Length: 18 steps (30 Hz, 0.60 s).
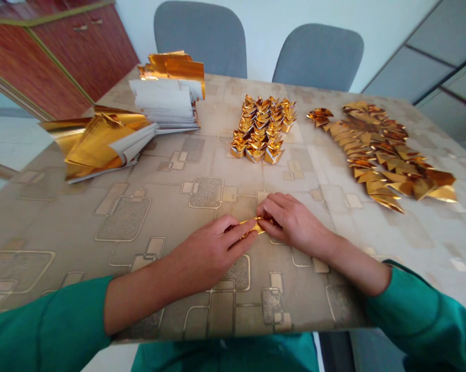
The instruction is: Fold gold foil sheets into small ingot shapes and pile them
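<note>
My left hand (pixel 213 253) and my right hand (pixel 290 222) meet near the middle of the patterned table (pixel 159 173). Between their fingertips they pinch a small folded piece of gold foil paper (pixel 253 225), partly hidden by my fingers. Farther off, a compact pile of folded gold foil ingots (pixel 261 129) stands beyond my hands. To the right lies a looser spread of flatter gold folded pieces (pixel 380 155). At the far left are loose gold foil sheets (pixel 101 144), next to a stack of white-backed paper (pixel 163 103).
Two grey upholstered chairs (pixel 199 39) stand beyond the table's far edge. A reddish-brown wooden cabinet (pixel 62 57) is at the upper left. Green sleeves cover both my forearms, and the table's near edge runs below my arms.
</note>
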Available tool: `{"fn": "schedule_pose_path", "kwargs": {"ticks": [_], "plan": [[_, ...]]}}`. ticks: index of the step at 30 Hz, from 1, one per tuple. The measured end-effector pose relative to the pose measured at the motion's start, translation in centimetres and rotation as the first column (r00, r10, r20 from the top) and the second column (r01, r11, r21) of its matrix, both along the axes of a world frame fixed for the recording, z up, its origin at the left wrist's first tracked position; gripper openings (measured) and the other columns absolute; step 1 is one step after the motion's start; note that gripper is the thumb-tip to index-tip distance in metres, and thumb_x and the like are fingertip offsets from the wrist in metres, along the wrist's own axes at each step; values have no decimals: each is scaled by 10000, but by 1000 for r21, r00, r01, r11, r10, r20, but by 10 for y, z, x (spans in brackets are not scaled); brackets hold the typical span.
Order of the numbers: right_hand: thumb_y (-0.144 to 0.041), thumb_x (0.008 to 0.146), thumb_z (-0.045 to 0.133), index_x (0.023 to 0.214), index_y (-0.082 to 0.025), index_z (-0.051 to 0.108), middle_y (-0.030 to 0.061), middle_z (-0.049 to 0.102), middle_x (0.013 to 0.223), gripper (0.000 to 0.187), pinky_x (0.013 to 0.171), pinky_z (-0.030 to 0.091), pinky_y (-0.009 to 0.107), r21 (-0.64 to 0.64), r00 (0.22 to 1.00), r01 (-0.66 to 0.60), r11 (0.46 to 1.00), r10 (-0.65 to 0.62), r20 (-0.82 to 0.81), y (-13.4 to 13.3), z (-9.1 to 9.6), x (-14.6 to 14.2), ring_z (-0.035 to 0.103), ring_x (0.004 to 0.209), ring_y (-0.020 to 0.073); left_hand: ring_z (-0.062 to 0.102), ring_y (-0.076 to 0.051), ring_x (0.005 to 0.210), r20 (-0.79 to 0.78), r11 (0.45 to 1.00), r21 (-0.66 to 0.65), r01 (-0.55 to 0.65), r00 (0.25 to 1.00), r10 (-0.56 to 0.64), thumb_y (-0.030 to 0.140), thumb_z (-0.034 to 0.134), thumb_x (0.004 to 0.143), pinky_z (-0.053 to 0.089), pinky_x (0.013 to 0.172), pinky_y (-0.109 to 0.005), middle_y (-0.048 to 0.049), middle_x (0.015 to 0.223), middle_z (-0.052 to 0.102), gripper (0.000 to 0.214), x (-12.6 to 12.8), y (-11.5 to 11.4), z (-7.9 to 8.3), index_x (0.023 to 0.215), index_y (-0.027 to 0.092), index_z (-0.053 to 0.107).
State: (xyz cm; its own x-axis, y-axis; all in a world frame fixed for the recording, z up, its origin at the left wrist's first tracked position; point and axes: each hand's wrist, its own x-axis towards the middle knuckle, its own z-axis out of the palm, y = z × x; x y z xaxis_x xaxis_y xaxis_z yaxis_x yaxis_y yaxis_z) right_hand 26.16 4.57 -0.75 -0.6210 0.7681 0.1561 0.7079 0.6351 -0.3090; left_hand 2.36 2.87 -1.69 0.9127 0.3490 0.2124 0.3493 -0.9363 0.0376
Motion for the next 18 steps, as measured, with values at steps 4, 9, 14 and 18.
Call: {"fn": "schedule_pose_path", "kwargs": {"ticks": [4,9,14,18], "plan": [[-185,938,509,911,-170,548,65,585,858,49,733,405,324,18,999,38,999,-37,-30,-8,-1,3,516,806,203,516,-263,1074,-24,1000,11,4,1000,-4,130,466,917,473,947,-394,-173,1421,519,433,-1,0,0,1340,50,515],[-182,893,551,974,-161,553,102,587,927,84,765,428,374,77,991,135,988,-133,-33,-23,-1,-1,508,872,250,526,-257,1076,-41,1000,22,-2,999,3,137,432,931,472,953,-396,-173,1429,512,430,2,1,2,1347,65,510],[-200,866,578,1007,-158,527,112,584,952,156,789,446,393,81,985,160,984,-154,-73,-24,-6,-2,510,876,252,540,-258,1079,-26,999,47,20,999,-19,142,436,939,469,951,-404,-195,1407,530,406,2,4,2,1320,48,538],[-152,842,575,1018,-174,514,92,578,945,188,792,455,371,44,983,132,990,-125,-134,-21,-6,3,525,892,238,551,-241,1070,-5,996,71,47,999,-47,120,456,937,474,939,-386,-192,1379,558,376,2,7,2,1292,51,560]]}}
